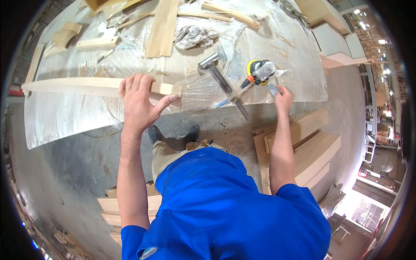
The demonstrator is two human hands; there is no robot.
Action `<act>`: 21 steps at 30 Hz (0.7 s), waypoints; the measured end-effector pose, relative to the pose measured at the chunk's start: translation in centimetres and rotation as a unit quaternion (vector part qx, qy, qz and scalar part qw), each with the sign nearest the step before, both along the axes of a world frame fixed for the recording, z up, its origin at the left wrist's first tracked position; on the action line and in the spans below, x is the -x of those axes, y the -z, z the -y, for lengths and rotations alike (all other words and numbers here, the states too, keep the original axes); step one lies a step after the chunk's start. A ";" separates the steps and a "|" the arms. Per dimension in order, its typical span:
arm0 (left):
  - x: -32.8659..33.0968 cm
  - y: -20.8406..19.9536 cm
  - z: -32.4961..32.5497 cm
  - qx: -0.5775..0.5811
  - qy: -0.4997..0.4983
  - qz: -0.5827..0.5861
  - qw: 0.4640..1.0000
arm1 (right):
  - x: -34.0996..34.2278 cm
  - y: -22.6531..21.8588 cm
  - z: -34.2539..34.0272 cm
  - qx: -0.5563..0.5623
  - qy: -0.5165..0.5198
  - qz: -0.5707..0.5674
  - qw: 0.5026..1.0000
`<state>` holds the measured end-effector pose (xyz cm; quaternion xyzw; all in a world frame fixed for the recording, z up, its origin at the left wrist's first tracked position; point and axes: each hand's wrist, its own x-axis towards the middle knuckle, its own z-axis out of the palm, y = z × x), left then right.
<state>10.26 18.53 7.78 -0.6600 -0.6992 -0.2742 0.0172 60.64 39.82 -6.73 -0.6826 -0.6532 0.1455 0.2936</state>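
My left hand (139, 100) is closed over the right part of a long pale wooden bar (80, 86), its fingers across the top and its thumb on the near side by the end. The bar lies along the near edge of a plastic-covered table (289, 84). My right hand (283, 98), at the table's right front edge, pinches a small flat blue-grey piece (273, 89) whose kind I cannot make out. Just beyond that hand is an orbital sander (261, 72) with a yellow pad rim. A hammer (220, 78) lies between my hands, its handle past the edge.
A wide board (162, 30), crumpled plastic (193, 37) and wood strips (232, 15) occupy the table's far side. The sander's hose (223, 103) crosses the hammer handle. Stacked boards (314, 149) stand right of my legs; more wood (110, 204) is at lower left.
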 end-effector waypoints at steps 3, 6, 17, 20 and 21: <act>0.0 0.4 0.0 -0.022 0.002 -0.021 1.000 | 0.8 -0.6 -1.7 0.054 -0.055 0.001 0.997; 0.0 0.8 0.4 0.008 -0.008 -0.021 1.000 | 1.4 -1.0 -2.2 -0.038 -0.044 0.093 0.994; -0.2 0.1 -0.3 -0.008 0.010 -0.014 1.000 | -1.0 0.5 -8.4 -0.083 0.068 0.117 0.987; -0.2 -0.2 0.0 -0.005 0.002 -0.008 1.000 | 1.4 -1.7 -7.8 -0.131 0.067 0.048 0.988; 0.0 0.2 0.0 -0.006 0.001 -0.006 1.000 | 2.7 -3.5 -6.9 -0.119 0.005 -0.090 0.989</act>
